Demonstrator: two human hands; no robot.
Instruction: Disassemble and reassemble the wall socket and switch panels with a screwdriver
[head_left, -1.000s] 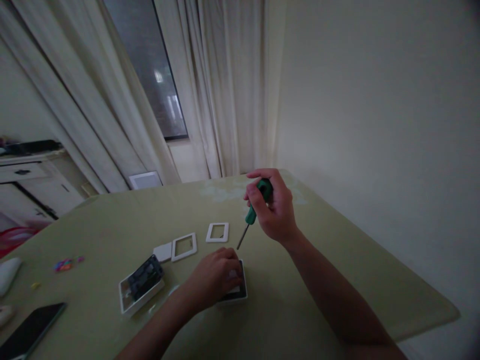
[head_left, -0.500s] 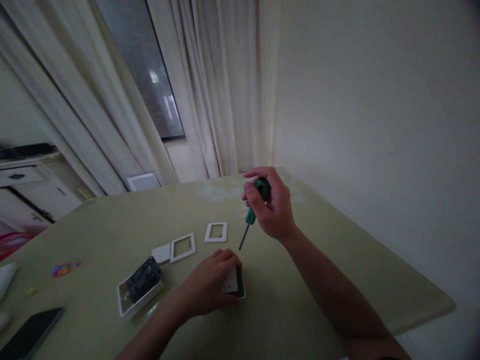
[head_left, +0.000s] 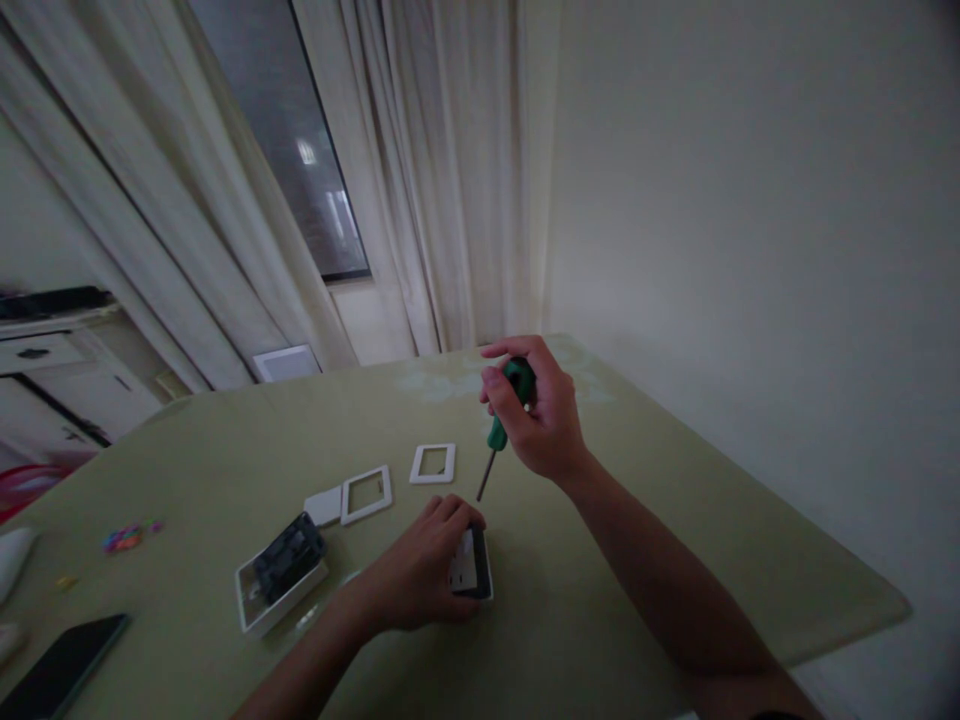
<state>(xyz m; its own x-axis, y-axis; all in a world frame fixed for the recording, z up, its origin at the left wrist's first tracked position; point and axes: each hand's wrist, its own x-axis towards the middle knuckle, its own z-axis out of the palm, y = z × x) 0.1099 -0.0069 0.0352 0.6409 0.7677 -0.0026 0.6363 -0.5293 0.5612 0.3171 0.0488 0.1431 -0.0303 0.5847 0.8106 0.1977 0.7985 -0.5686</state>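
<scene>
From here I see my left hand [head_left: 424,565] clamping a white box [head_left: 490,570] between thumb and fingers, well in from the table's [head_left: 570,620] right edge; inside, a pale slotted plate [head_left: 463,568] shows more than a second ago. Leftward, a second box [head_left: 289,604] holds a tilted dark module [head_left: 289,558]. My right hand [head_left: 536,410] grips the green-handled screwdriver [head_left: 496,435], its tip near the white box's far edge.

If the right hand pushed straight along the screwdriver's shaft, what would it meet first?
The tip of the screwdriver would likely meet the left hand first, at its fingers, though depth is unclear.
</scene>
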